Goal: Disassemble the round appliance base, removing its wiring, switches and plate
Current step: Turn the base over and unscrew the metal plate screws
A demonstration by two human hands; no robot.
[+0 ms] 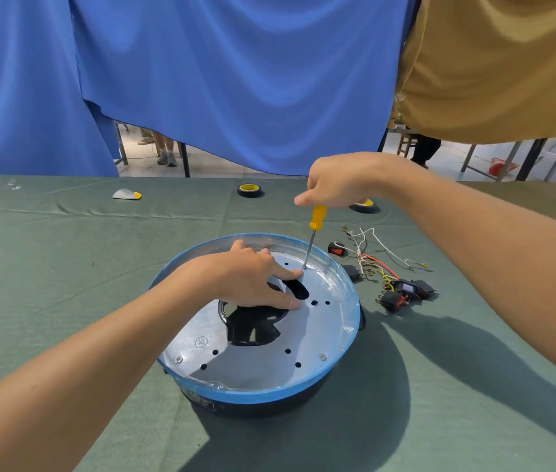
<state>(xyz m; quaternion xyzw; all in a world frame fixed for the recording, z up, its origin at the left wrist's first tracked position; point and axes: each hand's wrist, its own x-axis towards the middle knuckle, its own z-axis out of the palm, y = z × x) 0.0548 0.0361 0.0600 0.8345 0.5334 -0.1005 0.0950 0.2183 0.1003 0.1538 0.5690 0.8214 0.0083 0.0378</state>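
Observation:
The round appliance base, black with a blue rim, sits on the green table. Inside it lies a silver metal plate with several holes, a large dark cut-out and two screws near its front edge. My left hand rests flat on the plate, fingers spread beside the cut-out. My right hand grips the yellow handle of a screwdriver, held upright with its tip on a screw at the plate's far side. A bundle of wires with black rocker switches lies on the table to the right of the base.
Two rolls of black tape with yellow cores lie at the table's far side, one partly behind my right hand. A small grey and yellow object lies far left. Blue and tan cloths hang behind the table.

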